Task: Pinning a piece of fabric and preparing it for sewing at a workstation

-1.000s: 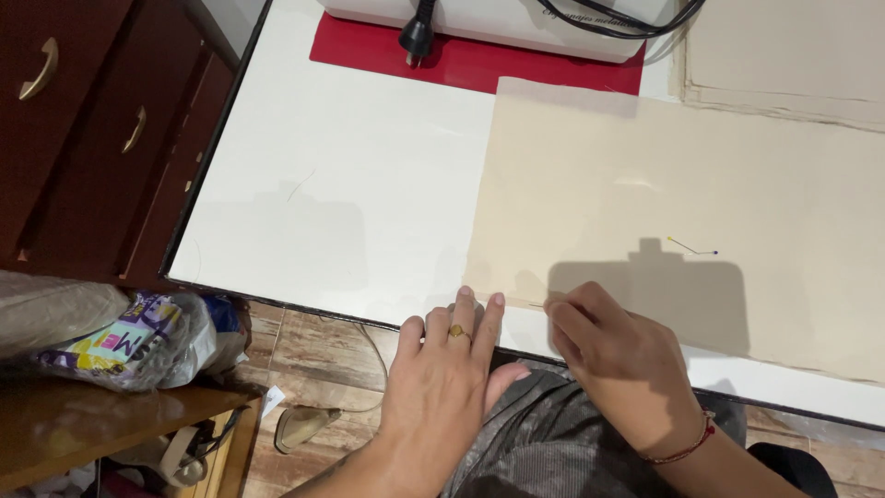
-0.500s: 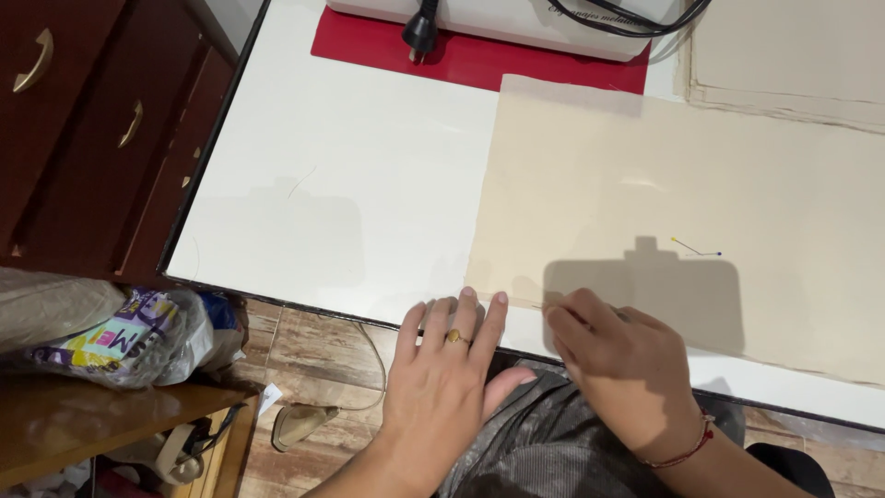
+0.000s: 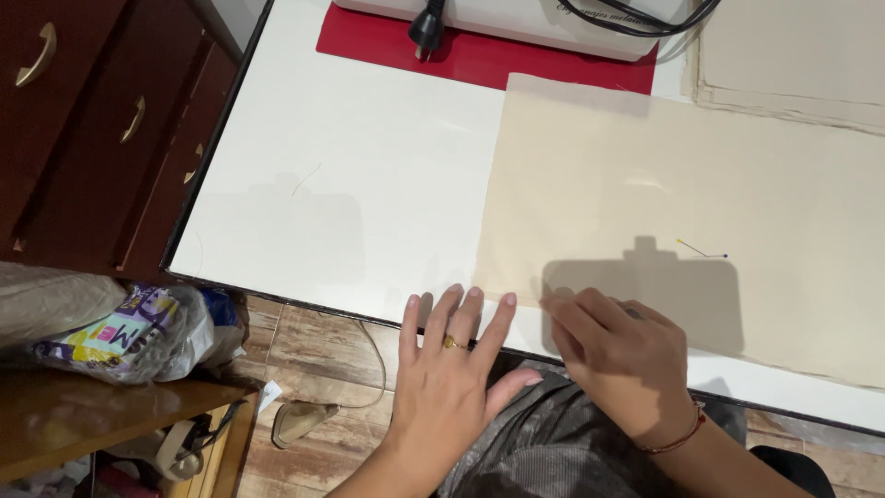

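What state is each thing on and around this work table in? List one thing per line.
Left hand: open, flat, fingertips on the table edge.
Right hand: fingers curled on the cloth's near edge.
Cream cloth: spread flat.
Pin: lying on the cloth.
Plug: unplugged, lying loose.
Drawers: shut.

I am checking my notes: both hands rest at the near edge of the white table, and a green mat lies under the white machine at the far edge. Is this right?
Not quite: the head view shows the mat is red, not green. It lies under the white machine, and the left hand and right hand rest at the white table's near edge.
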